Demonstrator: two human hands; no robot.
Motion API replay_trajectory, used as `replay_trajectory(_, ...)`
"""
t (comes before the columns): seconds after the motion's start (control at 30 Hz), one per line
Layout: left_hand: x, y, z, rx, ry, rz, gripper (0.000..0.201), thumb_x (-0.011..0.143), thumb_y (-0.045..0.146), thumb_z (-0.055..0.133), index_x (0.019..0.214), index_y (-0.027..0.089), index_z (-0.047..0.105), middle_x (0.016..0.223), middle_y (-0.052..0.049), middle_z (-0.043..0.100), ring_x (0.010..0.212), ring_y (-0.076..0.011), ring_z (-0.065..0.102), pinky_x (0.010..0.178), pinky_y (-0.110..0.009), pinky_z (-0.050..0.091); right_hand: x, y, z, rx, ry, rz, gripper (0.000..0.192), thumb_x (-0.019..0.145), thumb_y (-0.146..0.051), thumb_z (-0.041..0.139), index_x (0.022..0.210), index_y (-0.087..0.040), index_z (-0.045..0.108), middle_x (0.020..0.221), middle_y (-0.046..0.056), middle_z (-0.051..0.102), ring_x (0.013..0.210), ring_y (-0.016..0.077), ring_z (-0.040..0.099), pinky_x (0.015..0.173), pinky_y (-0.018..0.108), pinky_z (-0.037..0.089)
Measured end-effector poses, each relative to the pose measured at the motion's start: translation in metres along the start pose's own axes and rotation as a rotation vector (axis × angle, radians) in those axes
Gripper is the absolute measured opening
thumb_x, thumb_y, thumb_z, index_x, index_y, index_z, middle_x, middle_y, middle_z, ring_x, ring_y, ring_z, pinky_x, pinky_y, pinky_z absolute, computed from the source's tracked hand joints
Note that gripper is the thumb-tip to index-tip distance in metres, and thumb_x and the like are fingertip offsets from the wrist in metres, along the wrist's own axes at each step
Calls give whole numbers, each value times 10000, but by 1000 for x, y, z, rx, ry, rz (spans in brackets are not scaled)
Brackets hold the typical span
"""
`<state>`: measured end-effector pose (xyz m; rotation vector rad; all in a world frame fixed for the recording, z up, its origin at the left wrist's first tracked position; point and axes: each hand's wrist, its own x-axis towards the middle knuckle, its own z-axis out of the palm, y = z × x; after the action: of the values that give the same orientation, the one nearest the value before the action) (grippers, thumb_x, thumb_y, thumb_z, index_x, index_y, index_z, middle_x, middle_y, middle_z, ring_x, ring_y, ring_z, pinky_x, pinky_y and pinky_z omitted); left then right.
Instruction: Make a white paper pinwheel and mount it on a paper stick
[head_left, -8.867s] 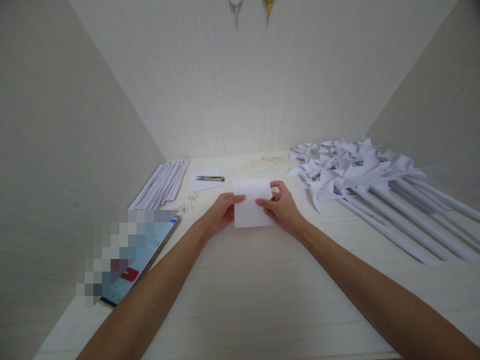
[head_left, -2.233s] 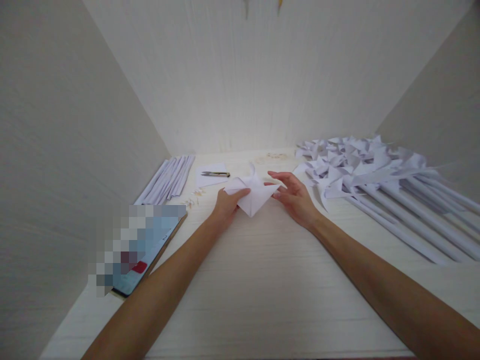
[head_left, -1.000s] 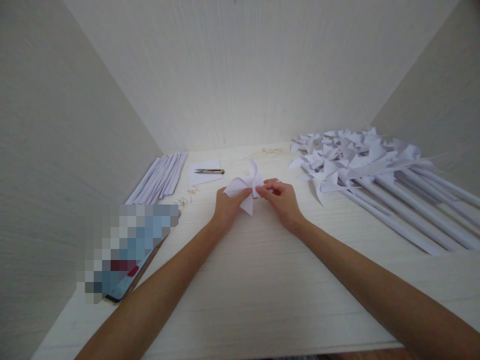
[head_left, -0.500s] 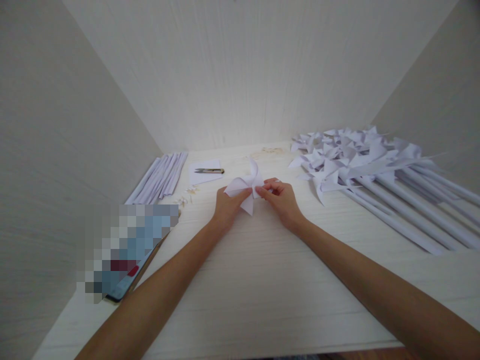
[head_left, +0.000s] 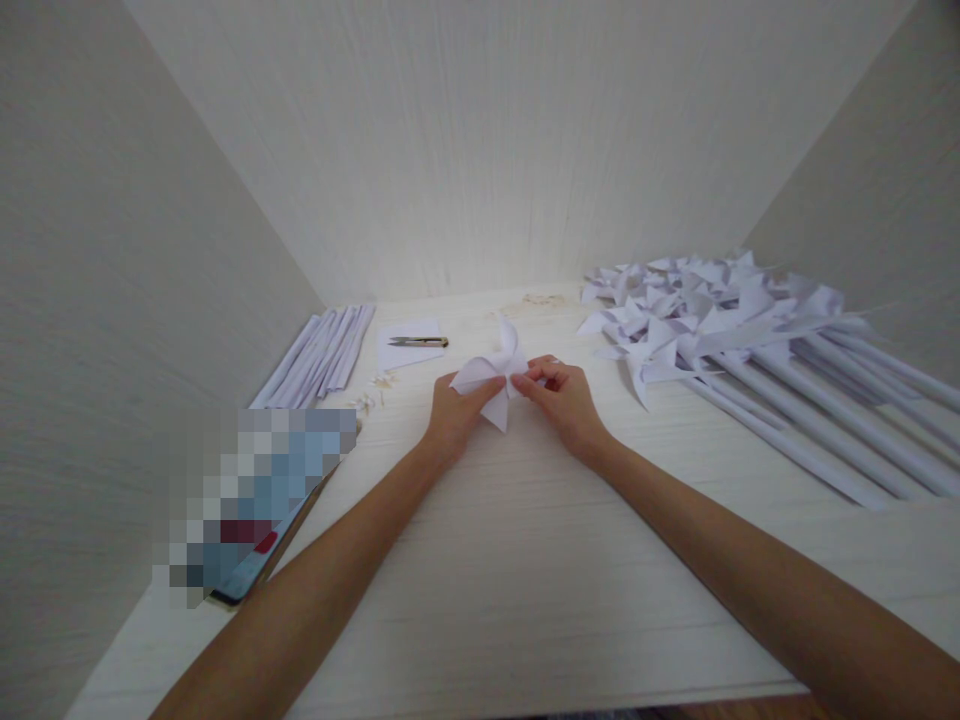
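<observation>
White paper pinwheel (head_left: 491, 372) with curled, pointed blades.

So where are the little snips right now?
In the head view, the snips lie left of centre toward the back, on a white sheet, right of the paper rolls and beyond the left hand.

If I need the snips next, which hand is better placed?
Left, most likely: the snips lie nearer the left hand, while the right hand is farther across. Both hands currently grip the folded paper.
</observation>
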<state>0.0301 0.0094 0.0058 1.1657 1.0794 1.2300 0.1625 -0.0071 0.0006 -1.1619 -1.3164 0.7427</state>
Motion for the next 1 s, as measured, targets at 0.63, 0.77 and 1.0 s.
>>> replay_trajectory(0.63, 0, -1, 0, -15, 2, -4, 212, 513, 276, 705, 591, 118, 587, 551, 21, 550, 511, -84, 469, 542, -227, 374, 1, -1, 0, -18, -1, -17, 160, 625, -250, 606, 503, -167, 543, 671, 13, 528, 643, 123, 482, 538, 250, 344)
replay_trajectory(0.77, 1, -1, 0, -8, -2, 5, 215, 518, 287, 701, 588, 120, 585, 543, 25, 541, 502, -82, 459, 517, -223, 360, 1, -1, 0, -10, 5, -17, 153, 622, -253, 608, 512, -163, 551, 676, 16, 529, 643, 122, 486, 535, 249, 351)
replay_trajectory(1.0, -1, 1, 3, 50, 64, 20, 197, 493, 245, 705, 525, 121, 555, 488, 36, 516, 466, -75, 435, 478, -216, 338, 0, -1, 2, -21, 49, -21, 170, 614, -248, 625, 494, -165, 537, 682, 15, 533, 632, 121, 496, 504, 242, 357)
